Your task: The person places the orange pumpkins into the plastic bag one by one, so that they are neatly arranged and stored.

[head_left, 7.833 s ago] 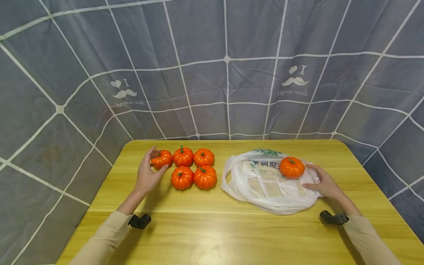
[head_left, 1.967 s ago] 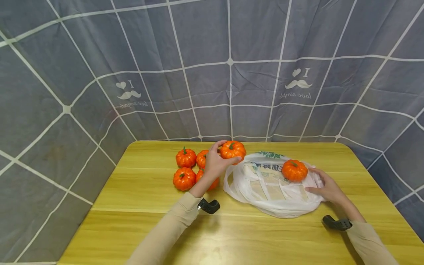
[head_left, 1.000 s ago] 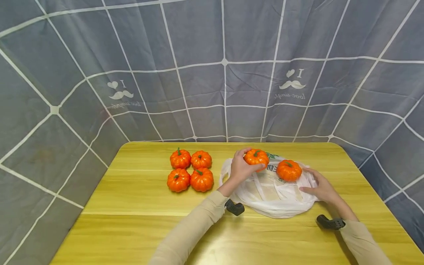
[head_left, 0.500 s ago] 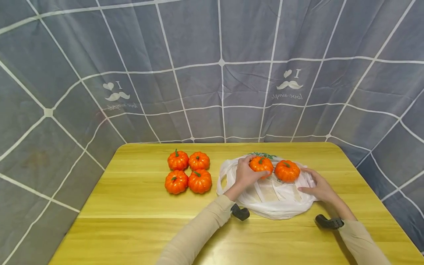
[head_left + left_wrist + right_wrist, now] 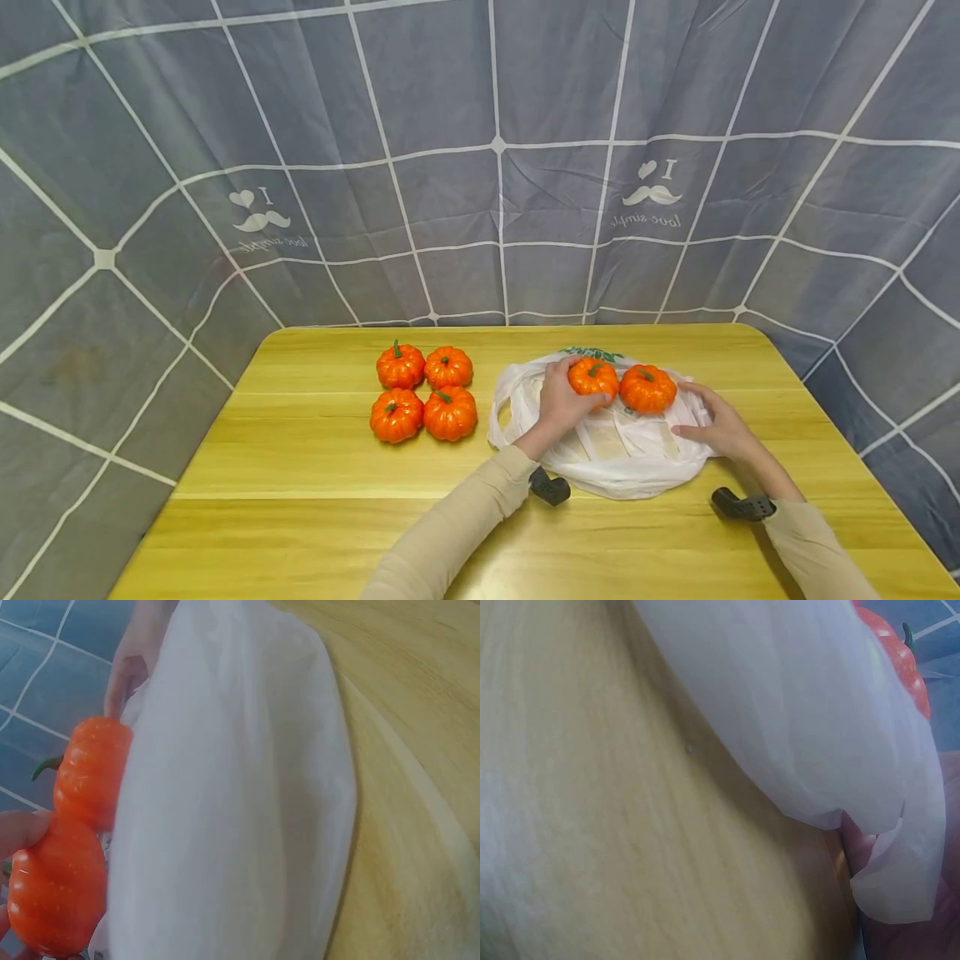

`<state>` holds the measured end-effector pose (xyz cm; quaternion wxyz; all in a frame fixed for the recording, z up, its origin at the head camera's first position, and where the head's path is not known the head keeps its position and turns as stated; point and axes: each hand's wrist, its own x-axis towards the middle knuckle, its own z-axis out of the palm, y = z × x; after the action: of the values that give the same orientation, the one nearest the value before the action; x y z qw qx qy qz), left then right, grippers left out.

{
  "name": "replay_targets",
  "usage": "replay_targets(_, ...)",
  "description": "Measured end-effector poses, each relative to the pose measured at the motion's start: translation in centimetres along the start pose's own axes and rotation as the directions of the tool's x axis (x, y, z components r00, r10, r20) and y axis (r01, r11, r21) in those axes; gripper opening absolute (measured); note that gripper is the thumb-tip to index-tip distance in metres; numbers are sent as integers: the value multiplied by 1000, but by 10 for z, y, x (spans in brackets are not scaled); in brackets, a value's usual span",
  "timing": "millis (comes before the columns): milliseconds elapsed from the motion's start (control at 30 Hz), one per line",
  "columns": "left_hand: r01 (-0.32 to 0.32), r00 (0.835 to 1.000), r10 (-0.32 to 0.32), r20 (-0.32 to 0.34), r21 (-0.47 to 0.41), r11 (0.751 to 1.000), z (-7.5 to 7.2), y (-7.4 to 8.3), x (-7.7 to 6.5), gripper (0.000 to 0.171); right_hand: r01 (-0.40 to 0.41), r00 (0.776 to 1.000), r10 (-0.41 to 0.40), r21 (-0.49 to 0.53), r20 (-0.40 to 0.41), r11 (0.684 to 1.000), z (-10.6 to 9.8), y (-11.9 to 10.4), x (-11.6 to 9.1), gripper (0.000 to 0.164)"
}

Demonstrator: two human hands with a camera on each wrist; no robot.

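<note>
My left hand [image 5: 561, 400] grips a small orange pumpkin [image 5: 593, 380] between thumb and fingers, low over the white plastic bag [image 5: 626, 479]. In the left wrist view, the thumb presses on the side of that pumpkin [image 5: 60, 892]. Right beside it sits a second pumpkin [image 5: 648, 389] with a green stem, within the bag's outline. At the bag's right edge my right hand [image 5: 723, 425] holds the plastic, thumb and fingers apart. White plastic [image 5: 802, 712] covers part of this hand in the right wrist view.
Several more orange pumpkins, among them a front one [image 5: 450, 413], stand in two rows left of the bag on the wooden table [image 5: 300, 533]. Behind the table hangs a grey curtain [image 5: 435, 83] with white grid lines.
My left hand has carried a pumpkin from the back left of the group rightward and down to the bag, beside the other pumpkin. The right hand has stayed at the bag's edge.
</note>
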<state>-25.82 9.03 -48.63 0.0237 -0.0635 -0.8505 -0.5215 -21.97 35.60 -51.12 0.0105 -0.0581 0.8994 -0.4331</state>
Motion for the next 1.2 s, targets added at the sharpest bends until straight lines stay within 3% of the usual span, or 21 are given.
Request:
replay_targets(333, -20, 1000, 19, 17, 20, 1000, 3, -1, -4, 66, -11, 1000, 11, -3, 5, 1000, 1, 0, 1, 82)
replay_targets(667, -99, 994, 95, 46, 97, 990, 0, -5, -4, 74, -10, 1000, 10, 7, 11, 1000, 0, 4, 2, 82)
replay_targets(900, -95, 995, 92, 46, 58, 994, 0, -6, -5, 72, -3, 1000, 3, -4, 9, 1000, 0, 3, 2, 82)
replay_targets(1200, -84, 994, 78, 71, 81, 993, -7, -2, -8, 72, -14, 1000, 14, 1, 16, 1000, 0, 2, 2, 83)
